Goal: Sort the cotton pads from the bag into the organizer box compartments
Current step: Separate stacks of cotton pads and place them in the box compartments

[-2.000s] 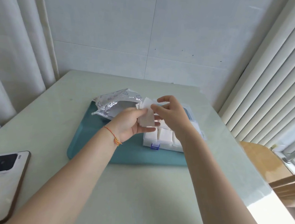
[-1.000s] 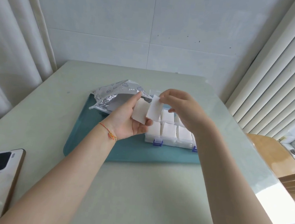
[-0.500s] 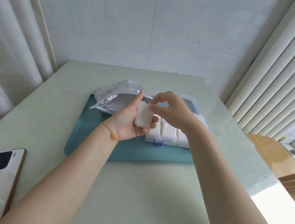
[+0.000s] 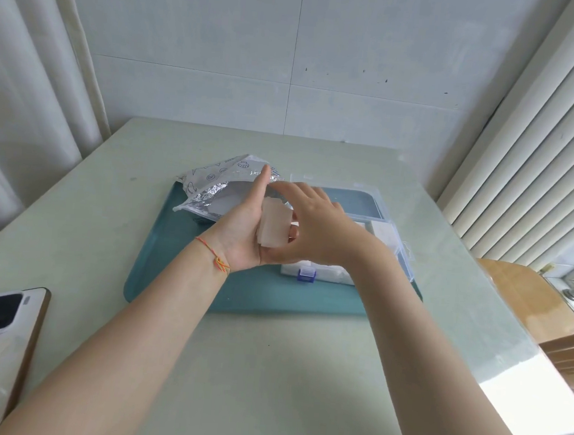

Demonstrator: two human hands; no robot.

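Cotton pads (image 4: pixel 273 226): small stack sits upright in my left hand (image 4: pixel 243 234), fingers curled behind it, held over the teal tray (image 4: pixel 178 277) between the foil bag (image 4: pixel 219 186) and the organizer box (image 4: pixel 385 232). Right hand (image 4: pixel 315 226) is at the stack's near face, fingers extended over the top edge; I can't tell if it's pinching a pad or only touching. I'd peel one pad off the front with thumb and forefinger, left hand firm so the rest don't fan out. Box's near row looks full of white pads, so I'd aim for a far compartment; which ones are free is hidden by my hand. Risk: two pads clinging together.
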